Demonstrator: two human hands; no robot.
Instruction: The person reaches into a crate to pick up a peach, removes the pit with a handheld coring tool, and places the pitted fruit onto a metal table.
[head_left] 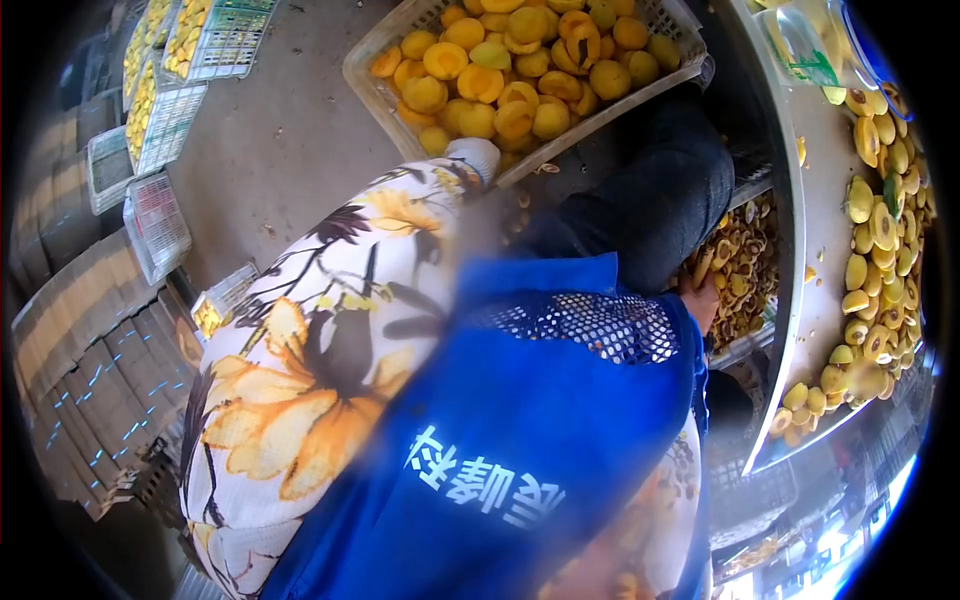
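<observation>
A patterned sleeve runs up to my left hand (478,158), where a whitish glove or cuff shows at the near rim of a plastic basket (375,88) full of halved yellow fruit (482,83); its fingers are hidden. Beside my bent knee, my right hand (700,303) is at the edge of a crate holding brownish cut pieces (742,270). Its fingers are curled against the pieces, and what they hold is too small to name. A blue apron (500,420) covers my front.
On the right is a pale table (815,210) with a long pile of yellow fruit (882,250) and a clear container (800,45) at its far end. Crates of fruit (165,125) stand on the left, near stacked brown boards or cartons (110,390).
</observation>
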